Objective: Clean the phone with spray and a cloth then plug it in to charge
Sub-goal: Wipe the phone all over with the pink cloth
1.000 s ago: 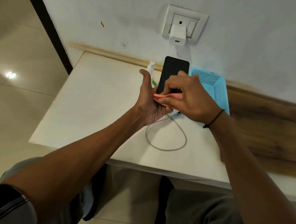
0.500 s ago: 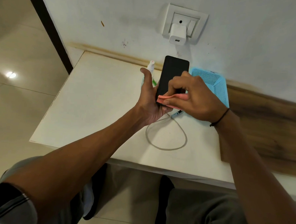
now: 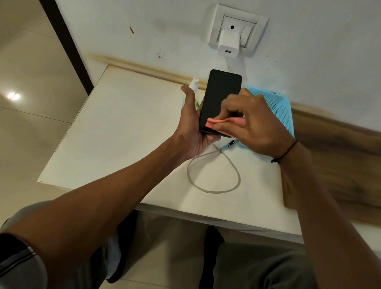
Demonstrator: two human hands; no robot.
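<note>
A black phone (image 3: 220, 95) with a dark screen is held up above the white table (image 3: 119, 140), screen towards me. My left hand (image 3: 192, 126) grips it from below and along its left edge. My right hand (image 3: 252, 125) pinches a folded pink cloth (image 3: 221, 122) and presses it on the lower part of the screen. The white spray bottle (image 3: 194, 83) stands behind my left thumb, mostly hidden. A grey charging cable (image 3: 214, 176) lies looped on the table, its plug end (image 3: 229, 144) under the phone. A white charger (image 3: 229, 43) sits in the wall socket.
A light blue perforated basket (image 3: 282, 109) stands on the table behind my right hand, against the wall. A wooden surface (image 3: 349, 170) adjoins the table on the right. The table's front edge is above my knees; tiled floor lies to the left.
My right hand with the pink cloth has slid slightly up and right across the lower screen. My left hand keeps holding the phone in nearly the same place.
</note>
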